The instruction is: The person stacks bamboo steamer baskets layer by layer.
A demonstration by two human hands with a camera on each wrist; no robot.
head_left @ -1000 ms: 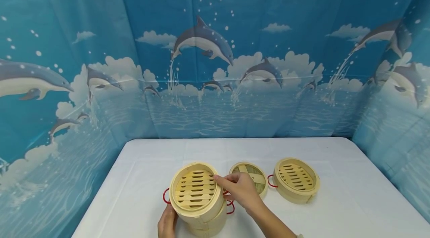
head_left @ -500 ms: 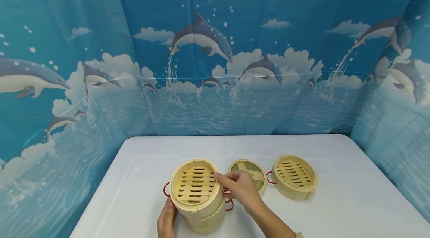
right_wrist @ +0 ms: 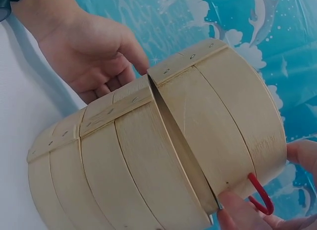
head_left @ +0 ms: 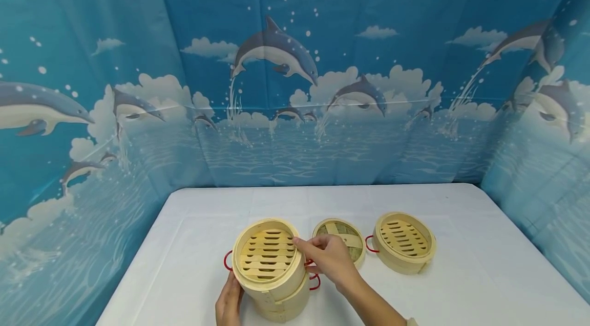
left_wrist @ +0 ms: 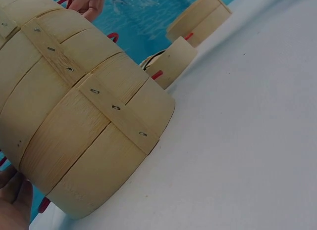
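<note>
Pale, cylindrical bamboo steamer stack (head_left: 282, 310) held between two hands on a white-clothed table (head_left: 193, 244).
The right hand (head_left: 333, 258) pinches the rim of the round, slatted top tier (head_left: 269, 257), which sits tilted over a wedge-shaped gap; the left hand (head_left: 228, 299) curves round the opposite side. Smooth strips overlap at seams (fixed with metal staples (left_wrist: 116, 108)). A round woven-topped bamboo piece (head_left: 354, 240) and a separate slatted bamboo tier (head_left: 405, 241) stand beyond, rightward. Hands and stack lie almost as half a second ago.
</note>
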